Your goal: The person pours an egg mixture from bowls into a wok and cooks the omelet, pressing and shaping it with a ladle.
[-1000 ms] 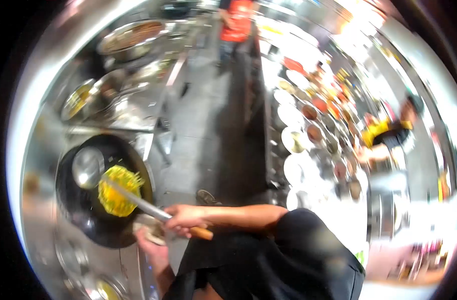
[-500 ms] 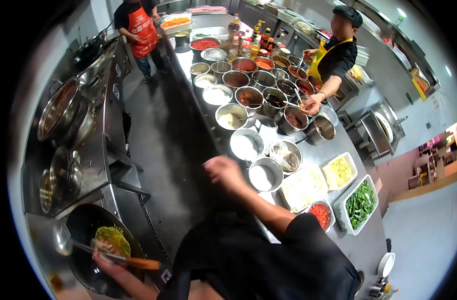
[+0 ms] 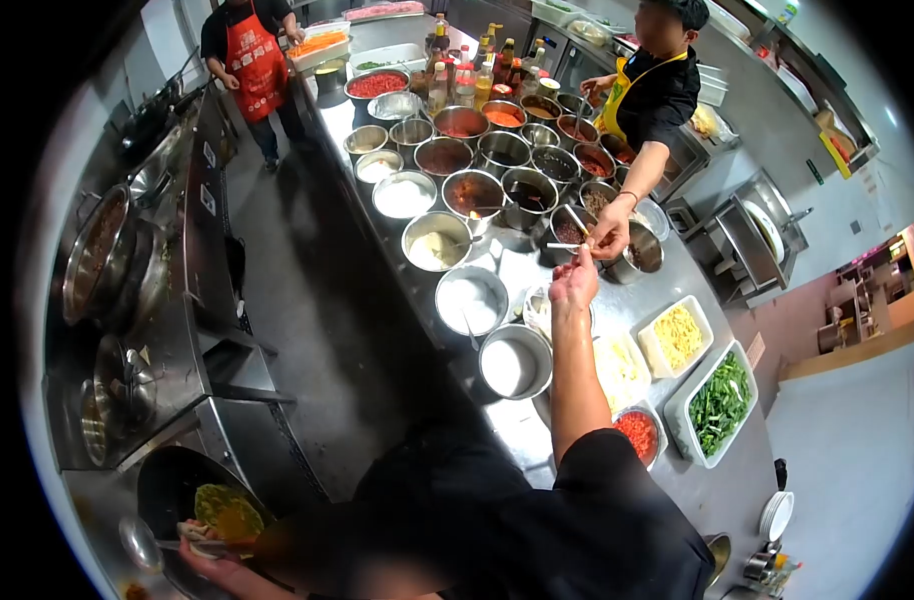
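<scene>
At lower left, my left hand (image 3: 212,568) is closed around a metal ladle (image 3: 140,543) with a wooden handle, partly in shadow. Beside it, a black wok (image 3: 167,485) holds a yellow-green, pancake-like piece of food (image 3: 227,510). My right hand (image 3: 575,282) reaches across the counter, its fingertips pinched at a thin white stick (image 3: 563,246) that looks like a cigarette. A co-worker's hand (image 3: 609,235) meets my fingertips there, with a second pale stick (image 3: 578,220) by it. Whether that hand still touches the first stick, I cannot tell.
Steel pots of sauces and seasonings (image 3: 472,190) cover the counter, with bottles (image 3: 467,80) behind. Trays of chopped greens (image 3: 719,402) and yellow strips (image 3: 677,340) stand at right. A person in a red apron (image 3: 257,65) stands in the far aisle; stoves line the left.
My right hand has moved right and up from over the counter's edge to the co-worker's outstretched hand, meeting the white stick. My left hand stays on the ladle by the wok. The view has shifted slightly.
</scene>
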{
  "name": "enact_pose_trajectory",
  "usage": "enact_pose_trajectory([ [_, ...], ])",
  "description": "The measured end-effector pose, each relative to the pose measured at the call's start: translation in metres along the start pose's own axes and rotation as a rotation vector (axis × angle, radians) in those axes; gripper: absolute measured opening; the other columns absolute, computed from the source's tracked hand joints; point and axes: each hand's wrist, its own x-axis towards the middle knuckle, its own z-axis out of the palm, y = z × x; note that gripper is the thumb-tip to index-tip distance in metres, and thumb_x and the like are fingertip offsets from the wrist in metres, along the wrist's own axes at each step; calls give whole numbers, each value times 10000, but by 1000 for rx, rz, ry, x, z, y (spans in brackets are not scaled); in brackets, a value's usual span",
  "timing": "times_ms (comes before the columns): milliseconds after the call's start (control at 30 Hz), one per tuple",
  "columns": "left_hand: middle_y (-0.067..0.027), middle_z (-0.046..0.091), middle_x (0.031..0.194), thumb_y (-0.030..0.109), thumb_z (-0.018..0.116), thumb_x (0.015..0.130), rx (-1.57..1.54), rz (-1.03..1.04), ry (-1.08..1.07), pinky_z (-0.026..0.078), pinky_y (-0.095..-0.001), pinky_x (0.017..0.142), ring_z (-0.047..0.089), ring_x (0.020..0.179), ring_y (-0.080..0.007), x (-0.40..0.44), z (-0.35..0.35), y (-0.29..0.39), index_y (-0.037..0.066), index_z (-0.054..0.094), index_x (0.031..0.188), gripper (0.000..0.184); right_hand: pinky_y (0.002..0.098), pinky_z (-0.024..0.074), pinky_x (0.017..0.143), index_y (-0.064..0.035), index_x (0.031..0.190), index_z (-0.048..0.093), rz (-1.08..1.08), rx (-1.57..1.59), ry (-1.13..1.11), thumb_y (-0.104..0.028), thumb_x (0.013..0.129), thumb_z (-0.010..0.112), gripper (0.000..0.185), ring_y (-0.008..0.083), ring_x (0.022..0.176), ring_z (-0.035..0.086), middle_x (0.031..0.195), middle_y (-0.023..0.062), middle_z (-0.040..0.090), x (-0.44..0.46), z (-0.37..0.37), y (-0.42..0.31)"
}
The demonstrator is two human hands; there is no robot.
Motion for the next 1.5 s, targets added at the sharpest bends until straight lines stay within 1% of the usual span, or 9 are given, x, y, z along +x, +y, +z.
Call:
enact_pose_trajectory([
  [200,-65,632,976,339,507,906,51,-136,-242,521,-340,794,618,915,-192,20,-43,2,51,629,1062,350,292,344,591,-204,878,574,-36,-114,42,-312,859,691,161,90,623,395,723,-79,452,-30,5,-18],
  [367,-42,636,1010,355,514,910,166,-64,55,491,-319,824,593,976,-188,10,-32,0,78,634,1098,355,208,315,522,-149,856,584,101,-245,-311,-172,879,646,70,46,583,413,717,-75,486,-83,14,-46],
  [567,-77,669,1081,339,510,922,224,21,42,514,-354,844,638,972,-212,87,-85,-11,66,655,1162,392,227,453,683,-44,906,638,171,-344,-1179,-77,835,721,115,68,775,567,893,14,616,-256,74,-78],
  [700,-90,654,1125,330,521,917,77,-96,-114,507,-369,890,620,1026,-208,112,-106,-14,37,616,1207,423,292,438,658,-60,860,682,-212,-27,-1914,-193,823,780,169,200,755,543,926,85,556,-329,106,-111],
  [833,-81,650,1085,334,536,904,109,-98,-121,513,-361,854,620,992,-202,113,-102,-26,47,614,1179,405,333,445,561,-74,876,678,-778,476,-1799,-259,922,657,192,206,700,561,799,47,584,-397,126,-127],
  [933,-70,650,1038,334,548,894,89,-113,-103,517,-351,817,622,950,-196,100,-92,-34,58,618,1145,380,319,442,518,-58,755,644,-689,496,-1378,-134,922,603,188,186,660,533,734,58,583,-456,110,-121],
  [1100,-51,651,959,335,567,879,5,-156,-57,525,-335,755,626,881,-187,54,-113,-38,75,625,1089,340,320,352,443,-53,720,546,-793,297,-1701,-112,917,548,206,218,528,488,679,70,539,-463,135,-109],
  [1233,-39,636,966,278,636,851,-175,-35,58,511,-298,718,622,879,-176,-6,-84,-39,103,623,1069,280,236,369,446,-104,581,349,-594,-539,-1294,17,891,393,336,134,415,362,586,21,436,-545,91,-112],
  [1500,-86,629,847,180,644,819,-258,-52,205,511,-317,566,643,724,-220,-33,-71,-37,18,584,1036,277,287,450,526,-91,761,625,-383,563,-2189,-111,898,607,139,148,635,491,709,19,555,-581,125,-29],
])
